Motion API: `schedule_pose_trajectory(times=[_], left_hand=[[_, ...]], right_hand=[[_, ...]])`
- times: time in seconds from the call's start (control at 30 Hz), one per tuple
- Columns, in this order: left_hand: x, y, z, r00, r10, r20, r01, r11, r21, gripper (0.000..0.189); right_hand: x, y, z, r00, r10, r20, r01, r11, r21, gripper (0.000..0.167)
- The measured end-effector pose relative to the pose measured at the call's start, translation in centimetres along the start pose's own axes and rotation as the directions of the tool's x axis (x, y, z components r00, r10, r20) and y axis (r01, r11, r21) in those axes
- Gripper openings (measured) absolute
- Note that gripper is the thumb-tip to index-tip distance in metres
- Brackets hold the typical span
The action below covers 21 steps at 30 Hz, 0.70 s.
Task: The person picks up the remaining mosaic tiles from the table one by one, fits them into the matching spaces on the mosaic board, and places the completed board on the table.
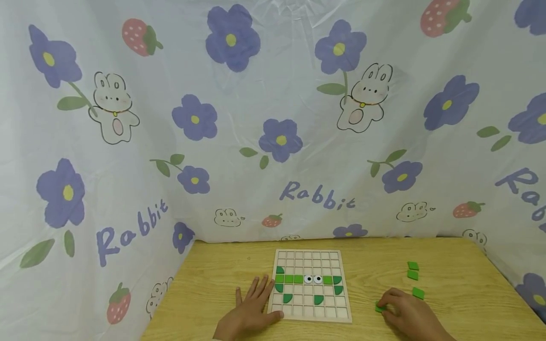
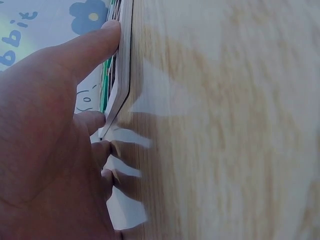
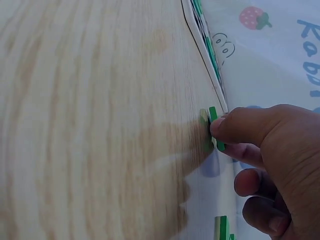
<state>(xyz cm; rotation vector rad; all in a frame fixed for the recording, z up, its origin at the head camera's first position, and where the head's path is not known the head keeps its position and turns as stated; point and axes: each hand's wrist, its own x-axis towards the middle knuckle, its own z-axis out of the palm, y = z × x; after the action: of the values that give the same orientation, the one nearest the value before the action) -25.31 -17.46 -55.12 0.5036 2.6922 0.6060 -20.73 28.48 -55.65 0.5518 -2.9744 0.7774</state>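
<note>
A square wooden grid board [image 1: 309,256] lies on the table, bearing dark green quarter-circle tiles [image 1: 287,298], light green square tiles [image 1: 289,279] and two white eye tiles [image 1: 308,279] side by side. My left hand [image 1: 249,310] rests at the board's left edge with fingers spread, its thumb on the near left corner. To the right of the board, my right hand [image 1: 407,310] pinches a green tile [image 3: 216,131] between thumb and index finger. In the right wrist view that tile stands slightly above the tabletop, tipped on edge.
Three loose green tiles [image 1: 413,274] lie beyond and beside the right hand on the wooden table [image 1: 371,265]. A white curtain [image 1: 239,166] printed with flowers, rabbits and strawberries hangs behind the table and along its sides.
</note>
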Motion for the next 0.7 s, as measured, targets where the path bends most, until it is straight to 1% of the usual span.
schedule_pose_trajectory(times=[0.13, 0.23, 0.37, 0.47, 0.7], left_hand=[[-0.1, 0.1, -0.1, 1.0, 0.001, -0.001, -0.001, 1.0, -0.004, 0.098], [-0.1, 0.2, -0.2, 1.0, 0.006, -0.003, -0.006, 1.0, -0.002, 0.098], [-0.1, 0.2, -0.2, 1.0, 0.007, -0.004, -0.007, 1.0, 0.003, 0.098], [-0.1, 0.1, -0.2, 1.0, 0.005, -0.002, -0.005, 1.0, 0.005, 0.098], [-0.2, 0.3, -0.3, 1.0, 0.004, 0.0, -0.004, 1.0, 0.004, 0.097]], right_hand=[[-0.1, -0.4, -0.1, 1.0, 0.008, -0.013, -0.008, 1.0, -0.002, 0.014], [-0.1, -0.7, -0.1, 0.999, 0.009, -0.039, -0.009, 1.0, -0.013, 0.016], [0.0, -1.2, 0.0, 0.996, -0.013, -0.083, 0.011, 0.999, -0.032, 0.019], [0.1, -1.5, 0.1, 0.992, -0.045, -0.116, 0.041, 0.998, -0.041, 0.019], [0.7, -2.1, 0.4, 0.982, -0.076, -0.174, 0.072, 0.997, -0.03, 0.019]])
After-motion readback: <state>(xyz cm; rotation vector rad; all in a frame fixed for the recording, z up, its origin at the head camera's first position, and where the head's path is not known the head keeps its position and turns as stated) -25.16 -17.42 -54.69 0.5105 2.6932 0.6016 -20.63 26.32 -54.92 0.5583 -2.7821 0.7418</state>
